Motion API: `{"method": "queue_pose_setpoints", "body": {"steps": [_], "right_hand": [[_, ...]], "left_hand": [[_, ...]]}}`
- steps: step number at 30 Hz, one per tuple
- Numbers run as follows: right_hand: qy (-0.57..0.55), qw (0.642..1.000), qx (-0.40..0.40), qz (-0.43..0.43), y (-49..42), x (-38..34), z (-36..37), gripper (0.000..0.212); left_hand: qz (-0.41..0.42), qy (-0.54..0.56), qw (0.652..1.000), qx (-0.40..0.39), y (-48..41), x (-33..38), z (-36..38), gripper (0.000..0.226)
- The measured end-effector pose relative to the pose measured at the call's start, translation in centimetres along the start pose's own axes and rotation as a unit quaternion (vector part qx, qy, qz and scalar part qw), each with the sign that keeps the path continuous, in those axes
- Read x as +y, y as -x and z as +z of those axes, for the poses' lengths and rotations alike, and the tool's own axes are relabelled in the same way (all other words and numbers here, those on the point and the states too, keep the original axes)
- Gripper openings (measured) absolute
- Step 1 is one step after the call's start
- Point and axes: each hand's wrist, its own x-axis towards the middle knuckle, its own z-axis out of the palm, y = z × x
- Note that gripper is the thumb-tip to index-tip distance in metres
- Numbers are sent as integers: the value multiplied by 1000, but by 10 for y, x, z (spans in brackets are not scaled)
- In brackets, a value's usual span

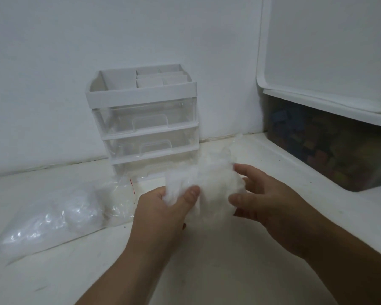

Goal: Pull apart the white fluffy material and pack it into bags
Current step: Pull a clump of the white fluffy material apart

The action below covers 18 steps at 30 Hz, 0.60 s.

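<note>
Fibrefill clump (pixel 211 186) held above counter (pixel 207 271), between both hands. Left hand (pixel 167 205): fingers curled, pinched left end. Right hand (pixel 268 194): fingers half-curled, cupped right side. Likely feather-light, soft, springy, clingy; best gripped deep at opposite ends, not by wisps. Clear bag (pixel 53 216) holding fluff lay left.

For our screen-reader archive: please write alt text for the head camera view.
The left hand and right hand grip a clump of white fluffy material over a white table. A clear bag of the same material lies to the left; a drawer organizer stands behind.
</note>
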Motion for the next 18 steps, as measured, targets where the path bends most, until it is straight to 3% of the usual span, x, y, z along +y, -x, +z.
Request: {"method": "queue_pose_setpoints", "body": {"steps": [5, 10, 13, 15, 18], "right_hand": [[-127, 991, -1, 49, -5, 2, -7, 49], [-33, 999, -13, 25, -2, 6, -2, 36], [6, 999, -27, 29, -1, 8, 2, 28], [-25, 999, -5, 47, -1, 6, 4, 21], [-107, 991, 14, 78, -1, 3, 5, 31]], "left_hand": [[-78, 85, 993, -21, -1, 3, 0, 36], [-69, 50, 995, -42, 2, 2, 0, 42], [-79, 94, 991, -60, 2, 4, 1, 43], [-93, 134, 984, -75, 2, 5, 1, 46], [-120, 178, 970, -110, 3, 9, 0, 41]]}}
